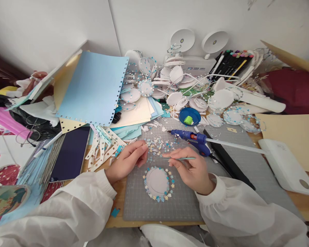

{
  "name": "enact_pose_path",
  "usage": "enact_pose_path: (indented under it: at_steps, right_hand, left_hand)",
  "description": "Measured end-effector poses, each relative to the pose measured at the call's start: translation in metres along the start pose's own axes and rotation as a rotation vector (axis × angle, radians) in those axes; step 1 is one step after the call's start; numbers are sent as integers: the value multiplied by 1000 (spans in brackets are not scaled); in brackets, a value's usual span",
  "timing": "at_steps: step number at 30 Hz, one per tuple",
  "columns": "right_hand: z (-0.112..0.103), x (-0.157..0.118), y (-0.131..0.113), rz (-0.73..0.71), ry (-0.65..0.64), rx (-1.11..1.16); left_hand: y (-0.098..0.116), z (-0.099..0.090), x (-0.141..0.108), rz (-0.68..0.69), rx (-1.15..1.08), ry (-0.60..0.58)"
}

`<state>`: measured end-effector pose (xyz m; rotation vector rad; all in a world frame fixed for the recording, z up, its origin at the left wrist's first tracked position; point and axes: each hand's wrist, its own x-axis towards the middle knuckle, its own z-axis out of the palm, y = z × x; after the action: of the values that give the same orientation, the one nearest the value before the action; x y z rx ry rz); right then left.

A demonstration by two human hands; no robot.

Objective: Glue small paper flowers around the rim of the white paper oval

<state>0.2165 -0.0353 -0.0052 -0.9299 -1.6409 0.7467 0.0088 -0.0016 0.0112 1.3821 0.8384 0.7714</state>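
Note:
My right hand (193, 168) pinches slim teal tweezers (184, 158), their points aimed left, near a scatter of small paper stars (157, 145) in blue, white and cream. My left hand (130, 157) is curled closed beside the same stars, thumb against the fingers; nothing shows in it. Just below both hands, a white round disc (157, 181) lies on the grey cutting mat (185, 209). Around its edge runs a ring of star shapes (173, 181) in blue, white and cream.
A blue glue gun (187, 135) with a long glue stick lies right of the stars, near a blue dish (190, 116). Behind are heaped white discs (175, 99). Left are punched paper strips (105, 147), a phone (70, 154) and a blue sheet (92, 85).

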Motion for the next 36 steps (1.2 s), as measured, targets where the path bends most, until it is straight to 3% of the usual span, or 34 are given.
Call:
enact_pose_path:
  at_steps: [5, 11, 19, 26, 31, 36]
  right_hand:
    - [4, -1, 6, -85, -25, -55]
    - [5, -2, 8, -29, -29, -100]
    - [-1, 0, -1, 33, 115, -7]
    - [3, -3, 12, 210, -57, -13]
    - [2, -3, 9, 158, -44, -62]
    - [1, 1, -1, 123, 49, -4]
  left_hand:
    - [-1, 0, 0, -15, -5, 1]
    - [0, 0, 0, -11, 16, -1]
    - [-1, 0, -1, -23, -2, 3]
    - [-3, 0, 0, -18, 22, 7]
    - [-3, -1, 0, -17, 51, -3]
    - [-4, -1, -1, -18, 56, -10]
